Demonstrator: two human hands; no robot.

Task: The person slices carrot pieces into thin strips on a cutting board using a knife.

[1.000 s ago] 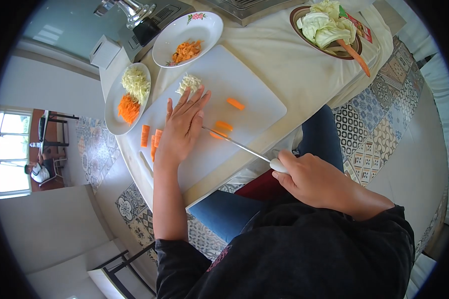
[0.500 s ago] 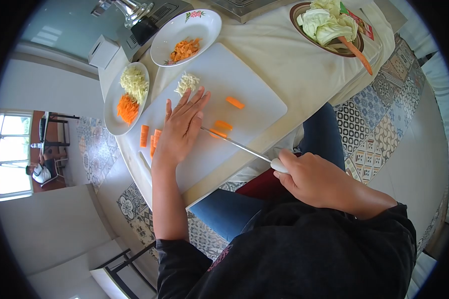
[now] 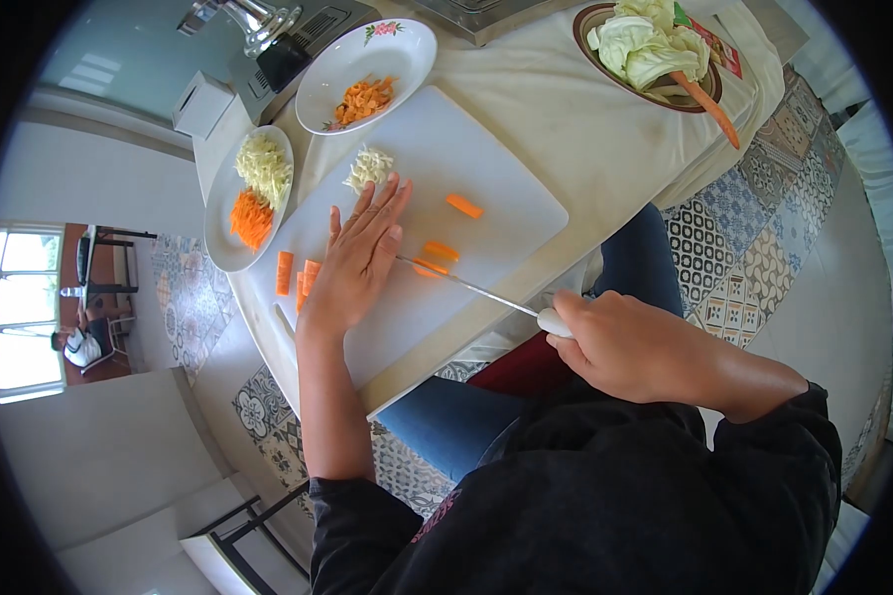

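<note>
My right hand (image 3: 605, 342) is wrapped round the white handle of a knife (image 3: 486, 293), whose blade reaches over the white cutting board (image 3: 496, 169) to my left hand. Flat over the board lies my left hand (image 3: 362, 258), its fingers stretched out; what is under the palm is hidden. Beyond its fingertips is a small pile of white shreds (image 3: 368, 169). Carrot slices (image 3: 439, 258) lie by the blade, and another carrot piece (image 3: 463, 206) sits farther up. To the left of my left hand are several carrot chunks (image 3: 285, 274).
An oval plate (image 3: 218, 213) at the left holds pale and orange shreds. Behind the board, a flowered bowl (image 3: 412, 61) contains orange peelings. A brown-rimmed bowl (image 3: 587, 22) with cabbage and a carrot (image 3: 709, 109) stands at the back right. A seated person (image 3: 81, 343) is far left.
My right hand has shifted slightly with the knife, and its forearm has swung a little outward to the right. My left hand remains spread in nearly the same place on the board.
</note>
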